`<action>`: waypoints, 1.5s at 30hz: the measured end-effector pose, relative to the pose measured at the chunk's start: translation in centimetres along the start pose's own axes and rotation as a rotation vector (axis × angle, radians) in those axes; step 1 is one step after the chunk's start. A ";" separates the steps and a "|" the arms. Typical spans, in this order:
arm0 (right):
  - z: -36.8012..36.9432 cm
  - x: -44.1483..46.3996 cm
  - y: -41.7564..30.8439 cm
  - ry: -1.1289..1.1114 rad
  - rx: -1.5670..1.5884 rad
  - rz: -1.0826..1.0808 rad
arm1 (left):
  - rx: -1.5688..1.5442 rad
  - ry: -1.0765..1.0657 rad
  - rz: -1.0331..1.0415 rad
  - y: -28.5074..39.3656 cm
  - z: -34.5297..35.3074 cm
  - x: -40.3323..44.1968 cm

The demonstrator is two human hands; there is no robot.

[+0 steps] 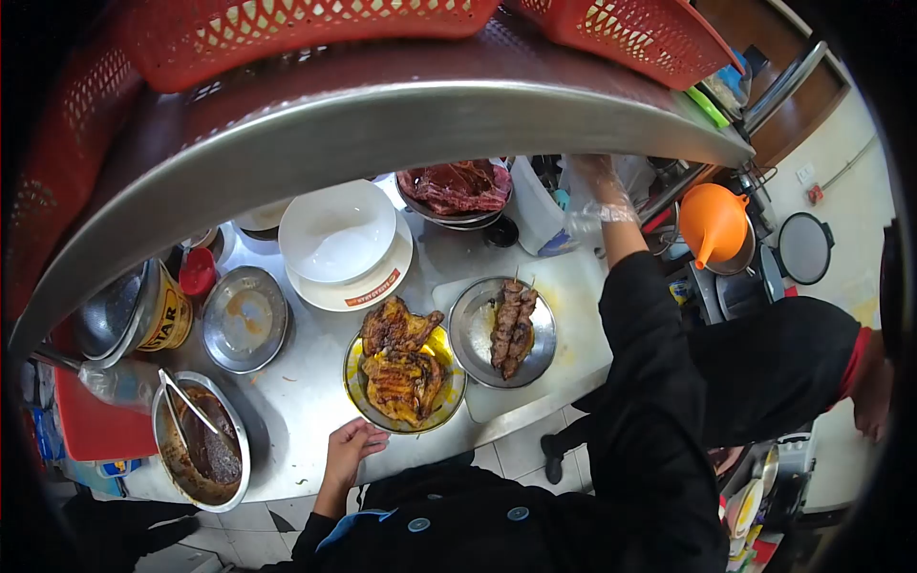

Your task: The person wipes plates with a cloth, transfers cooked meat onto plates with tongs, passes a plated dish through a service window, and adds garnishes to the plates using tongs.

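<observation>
My left hand (354, 446), bare and holding nothing, is at the table's front edge with its fingers loosely extended, just below a metal plate of browned grilled chicken (403, 377). To the right, a second metal plate (468, 349) holds skewered grilled meat (513, 329) and overlaps a white cutting board (585, 325). My right hand (600, 183), in a clear plastic glove, reaches under the shelf beside a white container (538, 212); its fingertips are hidden by the shelf, so any held item cannot be seen.
A metal shelf (382, 110) with red baskets (296, 38) overhangs the table. At left are a sauce bowl with tongs (199, 406), an empty metal plate (245, 318) and white bowls (337, 232). Raw meat (454, 186) sits behind. Another person's hand (869, 396) shows at right.
</observation>
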State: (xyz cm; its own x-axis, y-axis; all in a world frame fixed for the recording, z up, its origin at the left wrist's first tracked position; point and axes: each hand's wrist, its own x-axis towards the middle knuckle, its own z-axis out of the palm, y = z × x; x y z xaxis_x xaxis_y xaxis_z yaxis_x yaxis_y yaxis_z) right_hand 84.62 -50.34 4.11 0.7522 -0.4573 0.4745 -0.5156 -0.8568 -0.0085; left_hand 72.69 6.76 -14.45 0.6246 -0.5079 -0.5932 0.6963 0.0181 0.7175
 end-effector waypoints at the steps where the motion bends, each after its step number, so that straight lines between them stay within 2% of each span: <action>1: -0.1 0.8 -0.3 -0.022 -0.027 0.009 | -0.005 0.000 0.005 -0.3 0.0 0.1; 11: 0.5 4.8 -0.4 -0.184 -0.140 0.031 | 0.007 0.112 0.068 -0.5 0.6 0.0; 21: 0.6 4.6 1.5 -0.235 -0.167 0.000 | 0.030 0.111 0.086 -0.6 0.3 0.5; 29: -0.1 3.9 2.5 -0.256 -0.173 -0.002 | 0.022 0.089 0.018 0.1 0.7 0.3; 35: -1.9 2.5 1.8 -0.252 -0.157 -0.076 | 0.041 0.052 0.032 0.2 0.5 0.5; 45: -3.7 -2.7 -3.2 -0.214 -0.041 -0.363 | 0.090 0.014 0.055 -0.1 -0.1 1.0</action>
State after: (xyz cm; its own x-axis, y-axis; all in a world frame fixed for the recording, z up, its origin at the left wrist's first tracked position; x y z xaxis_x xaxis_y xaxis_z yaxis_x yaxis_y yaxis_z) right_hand 82.70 -45.51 6.07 0.9539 -0.1707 0.2470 -0.2145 -0.9630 0.1629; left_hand 73.30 6.32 -15.11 0.6662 -0.4963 -0.5566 0.6266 -0.0321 0.7787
